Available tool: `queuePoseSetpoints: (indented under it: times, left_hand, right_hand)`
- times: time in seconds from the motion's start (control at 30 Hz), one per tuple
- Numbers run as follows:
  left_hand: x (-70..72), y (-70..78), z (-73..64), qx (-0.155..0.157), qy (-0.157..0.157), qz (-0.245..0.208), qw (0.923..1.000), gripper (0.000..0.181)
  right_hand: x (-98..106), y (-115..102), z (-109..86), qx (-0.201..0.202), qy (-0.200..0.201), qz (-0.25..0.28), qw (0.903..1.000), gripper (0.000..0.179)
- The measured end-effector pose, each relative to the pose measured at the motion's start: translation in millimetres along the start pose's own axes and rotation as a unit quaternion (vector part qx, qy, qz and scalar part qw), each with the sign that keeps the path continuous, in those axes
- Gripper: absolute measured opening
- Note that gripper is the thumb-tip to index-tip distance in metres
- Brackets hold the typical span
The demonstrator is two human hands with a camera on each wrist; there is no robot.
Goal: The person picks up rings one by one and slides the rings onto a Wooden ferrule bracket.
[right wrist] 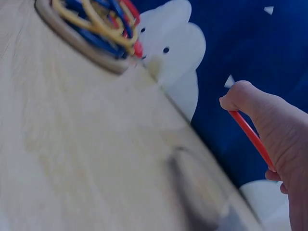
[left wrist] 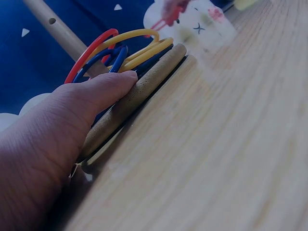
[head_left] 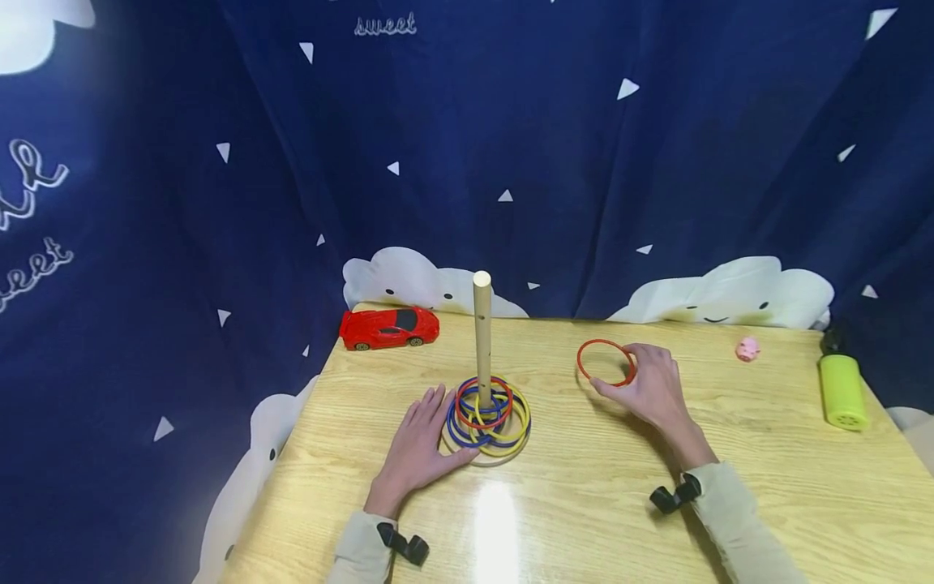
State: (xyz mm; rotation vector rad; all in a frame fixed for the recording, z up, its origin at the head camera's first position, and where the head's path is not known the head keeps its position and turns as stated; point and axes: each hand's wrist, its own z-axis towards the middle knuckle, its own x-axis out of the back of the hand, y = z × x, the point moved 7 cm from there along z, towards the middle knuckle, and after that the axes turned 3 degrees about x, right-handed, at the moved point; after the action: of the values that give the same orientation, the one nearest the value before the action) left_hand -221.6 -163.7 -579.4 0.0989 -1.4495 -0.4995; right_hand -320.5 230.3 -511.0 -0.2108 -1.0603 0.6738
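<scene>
A wooden peg [head_left: 482,341] rises from a round wooden base [left wrist: 159,72]. Several blue and yellow rings [head_left: 527,418] lie around its foot, with a red ring [left wrist: 94,44] on top of them. My left hand [head_left: 419,450] rests against the base's left side, fingers straight and thumb spread; in the left wrist view the thumb touches the base's edge. To the right of the peg, my right hand [head_left: 653,389] pinches another red ring [head_left: 601,341] between thumb and fingers. That ring is held above the table, its shadow showing below in the right wrist view.
A red toy car [head_left: 390,328] stands at the table's back left. At the back right are a small pink pig toy [head_left: 747,349] and a yellow-green cylinder [head_left: 842,393] with a black end. A dark blue curtain [head_left: 467,146] hangs behind the wooden table [head_left: 584,519].
</scene>
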Motion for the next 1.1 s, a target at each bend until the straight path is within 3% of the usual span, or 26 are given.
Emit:
queuePoseSetpoints:
  times: [0.33,0.77,0.93,1.1]
  left_hand:
    - [0.2,-1.2,1.1,0.000,-0.002,0.002,1.0000,0.111]
    - [3.0,0.6,2.2,-0.001,0.000,-0.001,1.0000,0.111]
    - [1.8,-0.2,1.7,0.000,-0.001,0.000,1.0000,0.111]
    - [1.8,1.1,1.0,-0.005,0.007,-0.008,0.9999,0.111]
  right_hand:
    - [20,-40,23.7,0.045,0.008,0.006,0.9989,0.075]
    - [67,-110,59.3,0.093,0.015,0.020,0.9954,0.077]
    - [85,-137,73.5,0.127,0.026,0.043,0.9906,0.078]
    - [108,-165,85.7,0.171,0.066,0.056,0.9815,0.080]
